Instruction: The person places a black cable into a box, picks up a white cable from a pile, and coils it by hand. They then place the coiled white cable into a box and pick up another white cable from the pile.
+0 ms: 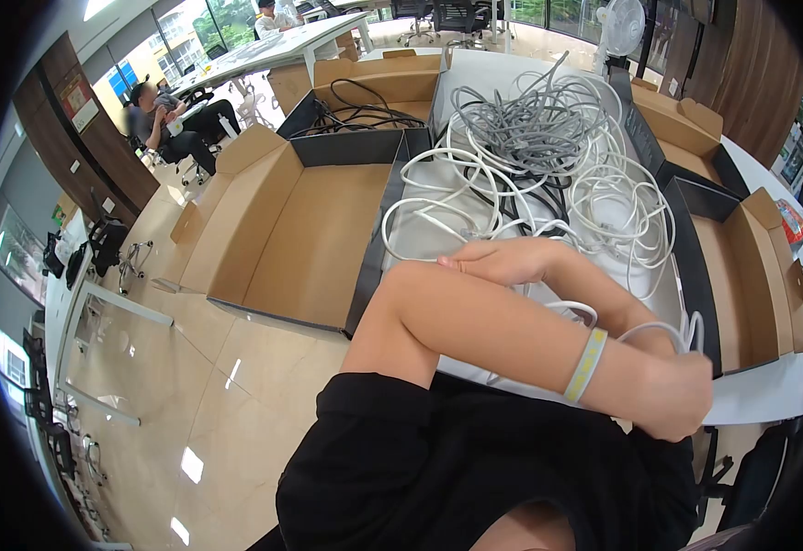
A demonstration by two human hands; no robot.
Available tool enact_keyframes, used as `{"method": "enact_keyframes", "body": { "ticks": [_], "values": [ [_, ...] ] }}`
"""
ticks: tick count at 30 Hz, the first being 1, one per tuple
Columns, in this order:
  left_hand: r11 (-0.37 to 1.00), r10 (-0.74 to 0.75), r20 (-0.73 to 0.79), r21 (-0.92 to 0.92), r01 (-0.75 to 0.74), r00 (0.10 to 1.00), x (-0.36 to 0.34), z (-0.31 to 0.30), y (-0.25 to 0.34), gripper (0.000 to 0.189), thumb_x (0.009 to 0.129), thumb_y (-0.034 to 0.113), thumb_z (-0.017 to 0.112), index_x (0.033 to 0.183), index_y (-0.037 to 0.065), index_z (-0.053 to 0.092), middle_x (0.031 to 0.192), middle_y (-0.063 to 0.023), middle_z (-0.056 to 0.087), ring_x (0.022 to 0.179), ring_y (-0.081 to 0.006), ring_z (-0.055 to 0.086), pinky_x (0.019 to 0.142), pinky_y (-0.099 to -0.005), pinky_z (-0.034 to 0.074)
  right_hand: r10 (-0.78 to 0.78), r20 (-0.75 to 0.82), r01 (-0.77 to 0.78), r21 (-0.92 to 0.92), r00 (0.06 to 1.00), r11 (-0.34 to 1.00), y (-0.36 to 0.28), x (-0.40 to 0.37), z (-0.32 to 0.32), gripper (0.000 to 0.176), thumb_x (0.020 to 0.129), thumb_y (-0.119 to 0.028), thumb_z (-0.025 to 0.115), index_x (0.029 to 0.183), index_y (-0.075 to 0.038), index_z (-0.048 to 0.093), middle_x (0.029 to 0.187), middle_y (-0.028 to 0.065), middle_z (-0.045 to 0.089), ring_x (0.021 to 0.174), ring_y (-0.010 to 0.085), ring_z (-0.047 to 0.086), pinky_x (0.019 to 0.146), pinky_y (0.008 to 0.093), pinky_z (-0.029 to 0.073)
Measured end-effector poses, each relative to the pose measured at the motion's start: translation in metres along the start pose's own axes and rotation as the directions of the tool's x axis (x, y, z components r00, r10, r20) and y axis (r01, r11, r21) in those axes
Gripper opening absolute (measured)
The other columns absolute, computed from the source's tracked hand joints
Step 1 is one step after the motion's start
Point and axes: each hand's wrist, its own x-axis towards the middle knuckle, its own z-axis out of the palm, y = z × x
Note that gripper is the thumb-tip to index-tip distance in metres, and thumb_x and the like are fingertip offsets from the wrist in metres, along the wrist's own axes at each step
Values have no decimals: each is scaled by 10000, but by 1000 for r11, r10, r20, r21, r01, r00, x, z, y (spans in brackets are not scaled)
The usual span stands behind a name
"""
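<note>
My arms cross in front of me. My left hand [677, 395] is at the right, curled closed beside my right elbow, with a white cable [668, 328] looping up from it. The fingertips are turned away from view. Behind my left forearm, my right hand [503, 261] has its fingers bent together; its underside and whatever it grips are hidden. A piece of white cable also curves between my two forearms. Just beyond my hands lie loose white cables [443, 220] on the white table, with a tangled grey cable pile [539, 119] farther back and black cables [535, 195] among them.
An open cardboard box [328, 239] stands at the left, and a box with black cables [365, 115] behind it. Two more open boxes [741, 275] line the right side. A seated person [167, 124] is at the far left. A white fan [622, 28] stands behind.
</note>
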Motion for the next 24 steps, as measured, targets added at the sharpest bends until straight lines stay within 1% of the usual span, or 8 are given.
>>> {"method": "enact_keyframes", "body": {
  "ticks": [3, 5, 8, 13, 16, 19, 20, 24],
  "values": [
    [988, 79, -57, 135, -71, 995, -20, -33, 31, 70, 509, 184, 652, 537, 175, 589, 522, -2, 538, 473, -193, 511, 397, -337, 284, 87, 92, -75, -135, 992, 988, 14, 6, 26, 358, 891, -309, 458, 1081, -11, 519, 949, 94, 574, 920, 164, 539, 787, 314, 454],
    [953, 71, -193, 301, -9, 979, -28, -60, 47, 77, 487, 195, 643, 527, 165, 584, 530, -4, 546, 487, -192, 525, 400, -333, 299, -187, -250, 190, -11, 950, 982, 14, 6, 42, 299, 890, -250, 482, 1061, -8, 526, 939, 100, 585, 866, 136, 547, 809, 278, 419],
    [956, -23, -201, 282, 80, 979, -26, -57, 52, 72, 496, 202, 615, 511, 143, 576, 538, -17, 557, 522, -201, 549, 424, -332, 343, -128, -186, 86, -222, 974, 971, 12, 6, 38, 360, 849, -333, 528, 960, 8, 569, 902, 80, 592, 837, 144, 548, 710, 278, 446],
    [966, -91, -202, 220, 136, 975, -42, -69, 59, 388, 838, 325, 465, 672, -18, 537, 568, -78, 496, 505, -193, 502, 433, -296, 350, -231, -185, 45, -682, 955, 730, 9, 3, 43, 396, 816, -375, 545, 882, 12, 592, 804, 114, 606, 737, 201, 572, 635, 307, 447],
    [952, -116, -304, 239, 193, 946, -54, -79, 64, 412, 849, 357, 452, 660, -6, 499, 530, -45, 440, 465, -169, 444, 419, -281, 309, 50, -169, -145, -615, 984, 775, 1, 5, 51, 411, 813, -364, 546, 940, 25, 573, 869, 140, 601, 807, 226, 573, 701, 308, 450],
    [928, -153, -240, 298, 222, 959, -58, -76, 73, 412, 856, 357, 449, 639, 9, 489, 527, -43, 432, 456, -159, 426, 413, -272, 285, -237, -240, 109, -449, 941, 887, 48, 20, 57, 446, 804, -357, 558, 1016, 36, 540, 955, 161, 581, 891, 228, 556, 770, 300, 435],
    [928, -161, -246, 293, 232, 956, -58, -72, 75, 412, 856, 357, 449, 639, 9, 489, 527, -43, 432, 456, -159, 426, 413, -272, 285, -24, -174, -9, -186, 984, 983, 48, 21, 57, 525, 786, -385, 574, 1082, 42, 500, 1033, 182, 550, 954, 227, 532, 811, 296, 415],
    [868, -157, -283, 417, 269, 946, -60, -69, 80, 407, 865, 352, 442, 630, 22, 472, 514, -24, 396, 440, -134, 368, 413, -265, 254, 1, -247, -38, -142, 969, 989, 50, 21, 58, 533, 761, -421, 590, 1015, 45, 542, 971, 177, 577, 898, 220, 557, 770, 297, 434]
  ]
}}
